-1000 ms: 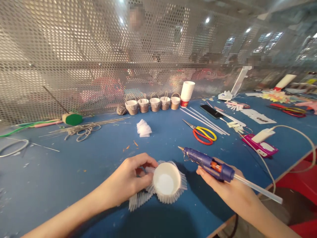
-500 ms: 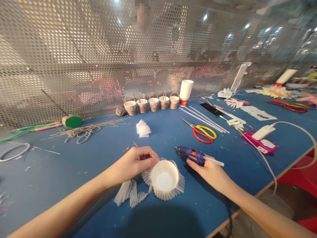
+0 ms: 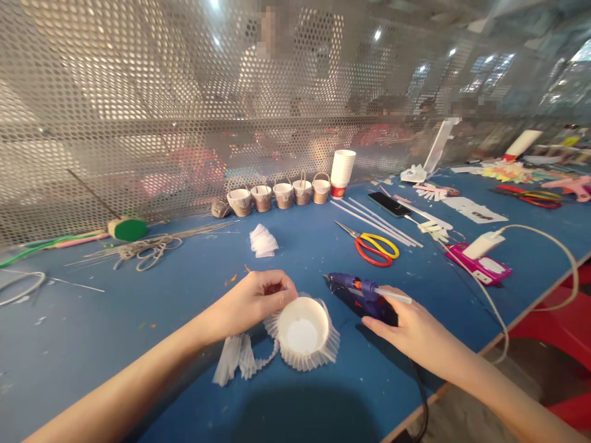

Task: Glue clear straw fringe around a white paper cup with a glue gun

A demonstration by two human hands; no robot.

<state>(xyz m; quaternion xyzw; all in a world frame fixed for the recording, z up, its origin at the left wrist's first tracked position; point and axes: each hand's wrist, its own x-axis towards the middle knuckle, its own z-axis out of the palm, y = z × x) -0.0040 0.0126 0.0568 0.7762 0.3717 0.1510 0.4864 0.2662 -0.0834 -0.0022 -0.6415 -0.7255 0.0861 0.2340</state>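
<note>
A white paper cup [image 3: 303, 326], seen from above, has a pleated translucent ruffle [image 3: 333, 344] around its side. My left hand [image 3: 263, 301] pinches the ruffle at the cup's upper left edge. From there a loose pleated strip [image 3: 237, 358] trails to the lower left on the table. The blue glue gun [image 3: 355, 288] lies on its side, its nozzle toward the cup side and a clear glue stick out of its back. Around its rear my right hand [image 3: 406, 320] is spread, thumb and fingers apart, touching or very near it.
Red-and-yellow scissors [image 3: 376, 246], white strips [image 3: 373, 221] and a phone [image 3: 389, 204] lie beyond the glue gun. Small baskets [image 3: 283, 195] and stacked cups [image 3: 342, 172] line the mesh screen. A pink power strip [image 3: 482, 264] with a cable is at right, twine [image 3: 148, 249] at left.
My right hand has loosened from the glue gun and drawn back slightly to the right, its fingers opening. My left hand keeps its pinch. The whole view has shifted a little.
</note>
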